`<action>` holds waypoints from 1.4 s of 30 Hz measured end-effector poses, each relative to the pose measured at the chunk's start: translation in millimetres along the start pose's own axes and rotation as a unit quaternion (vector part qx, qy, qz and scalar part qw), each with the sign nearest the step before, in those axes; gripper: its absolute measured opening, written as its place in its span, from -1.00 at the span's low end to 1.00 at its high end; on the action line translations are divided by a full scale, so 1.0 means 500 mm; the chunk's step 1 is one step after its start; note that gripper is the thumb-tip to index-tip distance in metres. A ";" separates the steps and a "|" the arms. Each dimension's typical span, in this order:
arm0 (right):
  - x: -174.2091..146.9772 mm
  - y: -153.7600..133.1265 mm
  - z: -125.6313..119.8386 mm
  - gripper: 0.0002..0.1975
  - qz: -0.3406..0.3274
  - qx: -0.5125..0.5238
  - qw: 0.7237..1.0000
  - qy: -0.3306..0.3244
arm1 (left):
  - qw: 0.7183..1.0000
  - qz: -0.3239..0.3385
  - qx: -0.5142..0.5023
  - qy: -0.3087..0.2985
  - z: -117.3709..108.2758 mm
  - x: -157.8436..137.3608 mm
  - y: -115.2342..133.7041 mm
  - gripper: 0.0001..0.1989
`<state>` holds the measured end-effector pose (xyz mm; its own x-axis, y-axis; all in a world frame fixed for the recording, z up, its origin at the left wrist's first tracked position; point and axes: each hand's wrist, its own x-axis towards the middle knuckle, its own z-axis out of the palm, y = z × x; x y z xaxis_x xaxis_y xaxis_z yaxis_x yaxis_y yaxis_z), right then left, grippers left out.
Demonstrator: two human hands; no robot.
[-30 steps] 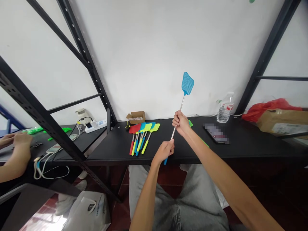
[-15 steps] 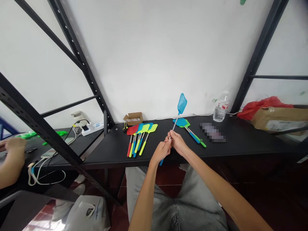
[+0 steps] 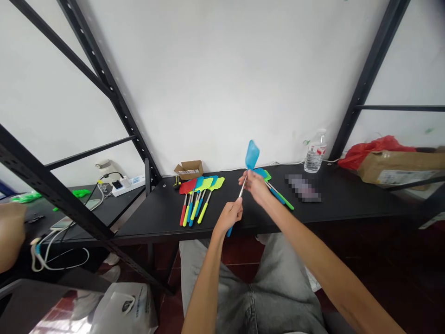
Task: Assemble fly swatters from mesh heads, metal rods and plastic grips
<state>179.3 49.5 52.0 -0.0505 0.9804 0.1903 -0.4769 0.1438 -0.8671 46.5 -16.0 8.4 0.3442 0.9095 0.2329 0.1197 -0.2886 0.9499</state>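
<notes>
A blue fly swatter [image 3: 252,154] is held tilted above the front of the black table, its head up and its blue handle end low. My left hand [image 3: 230,216] is closed round its lower part, just above the handle end. Higher up, my right hand [image 3: 256,186] pinches the metal rod close under the head. To the left lies a fanned row of several red, blue and yellow-green fly swatters [image 3: 197,197]. Right of my right hand, a blue and a green fly swatter [image 3: 278,195] lie together, their heads partly hidden by that hand.
On the black table [image 3: 146,222] stand a small open carton [image 3: 189,170] and a water bottle [image 3: 315,152]. A blurred flat item [image 3: 304,188] lies at right, near a cardboard box [image 3: 392,169] and red bag [image 3: 378,147]. Another person's arm [image 3: 10,234] is at far left.
My right hand has slid up the rod toward the swatter's head, away from my left hand. The swatter's head has turned and shifted slightly left, as has the whole view.
</notes>
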 end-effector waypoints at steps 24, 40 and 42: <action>-0.075 0.093 -0.001 -0.72 0.067 -0.018 0.991 -0.111 | 0.997 -0.002 0.000 0.079 0.003 0.011 -0.004 -0.42; -0.040 0.053 0.007 -0.61 0.076 0.089 0.993 -0.006 | 0.995 -0.021 0.071 0.060 0.012 0.002 -0.010 -0.43; -0.050 0.061 0.009 -0.58 0.066 0.085 0.994 -0.011 | 0.995 -0.021 0.082 0.058 0.011 0.001 -0.009 -0.43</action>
<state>162.1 28.8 23.0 -0.1406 0.9857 0.0924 -0.6068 -0.0121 -0.7948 51.2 -15.7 3.1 0.2268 0.9474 0.2256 0.2854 -0.2862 0.9147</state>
